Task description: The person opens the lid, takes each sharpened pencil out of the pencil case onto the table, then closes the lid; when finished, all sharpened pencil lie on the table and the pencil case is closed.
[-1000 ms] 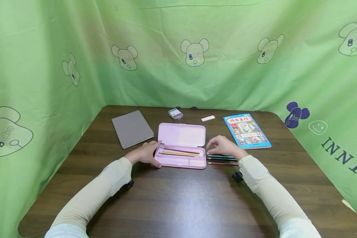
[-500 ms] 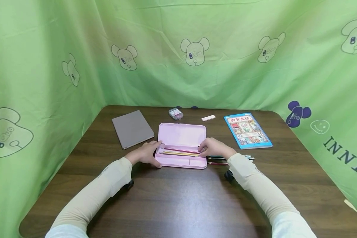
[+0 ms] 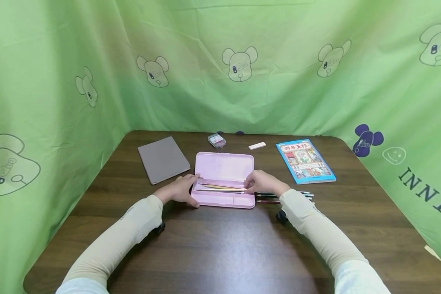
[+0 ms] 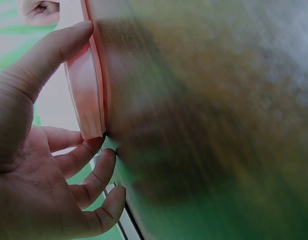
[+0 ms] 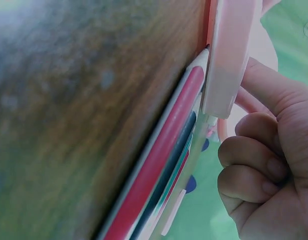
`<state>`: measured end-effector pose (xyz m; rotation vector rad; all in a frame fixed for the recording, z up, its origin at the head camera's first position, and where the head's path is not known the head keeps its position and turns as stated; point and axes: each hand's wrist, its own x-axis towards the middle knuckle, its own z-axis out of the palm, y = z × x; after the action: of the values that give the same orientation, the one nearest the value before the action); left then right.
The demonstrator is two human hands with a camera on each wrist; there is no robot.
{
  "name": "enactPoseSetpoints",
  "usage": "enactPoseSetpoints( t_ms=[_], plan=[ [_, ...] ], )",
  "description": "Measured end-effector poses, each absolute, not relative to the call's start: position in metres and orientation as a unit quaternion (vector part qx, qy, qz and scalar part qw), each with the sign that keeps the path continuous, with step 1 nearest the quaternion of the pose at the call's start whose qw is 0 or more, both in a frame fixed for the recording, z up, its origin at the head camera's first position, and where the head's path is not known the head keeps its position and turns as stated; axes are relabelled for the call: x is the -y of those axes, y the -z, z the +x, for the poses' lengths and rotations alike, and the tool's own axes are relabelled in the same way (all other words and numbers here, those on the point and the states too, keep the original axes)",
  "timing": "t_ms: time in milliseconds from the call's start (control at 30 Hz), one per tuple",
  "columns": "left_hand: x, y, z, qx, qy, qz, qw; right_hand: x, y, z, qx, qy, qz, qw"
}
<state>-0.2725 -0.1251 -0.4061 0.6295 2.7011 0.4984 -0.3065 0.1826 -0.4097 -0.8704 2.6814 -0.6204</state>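
A pink pencil case (image 3: 224, 199) lies with its lid raised at the middle of the table, several pencils (image 3: 217, 188) in its long rear compartment. My left hand (image 3: 178, 190) grips the case's left end, the thumb on the front side and fingers at the end and back, as the left wrist view shows. My right hand (image 3: 262, 182) reaches into the right end, thumb and index finger pinching at a pencil; the case wall (image 5: 229, 65) hides the fingertips in the right wrist view, where the other fingers are curled. Several loose pencils (image 3: 270, 201) lie on the table under the right wrist.
At the back left lies a grey notebook (image 3: 164, 160). A small clear box (image 3: 217, 141) and a white eraser-like bar (image 3: 257, 145) sit behind the case. A blue-edged book (image 3: 306, 161) is at the right. Green printed cloth (image 3: 191, 98) hangs around the table (image 3: 213, 249).
My right hand has moved left from the loose pencils into the case's right end. Pencils inside the case have shifted, and the red one no longer shows. The left hand stays put.
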Motion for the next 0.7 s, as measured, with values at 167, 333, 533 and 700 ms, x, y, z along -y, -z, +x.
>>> enactPoseSetpoints(
  t_ms=[167,333,533,700],
  plan=[
    [0.125,0.407,-0.272,-0.946,-0.174,0.221,0.159,-0.185,0.411,-0.305,-0.916,0.239,-0.296,0.124],
    [0.124,0.406,-0.272,-0.946,-0.173,0.223,0.160,-0.187,0.413,-0.306,-0.910,0.259,-0.297,0.125],
    [0.124,0.407,-0.271,-0.945,-0.176,0.220,0.165,-0.192,0.410,-0.302,-0.913,0.271,-0.284,0.110],
    [0.125,0.405,-0.271,-0.945,-0.178,0.221,0.162,-0.198,0.404,-0.301,-0.919,0.274,-0.265,0.102]
  ],
)
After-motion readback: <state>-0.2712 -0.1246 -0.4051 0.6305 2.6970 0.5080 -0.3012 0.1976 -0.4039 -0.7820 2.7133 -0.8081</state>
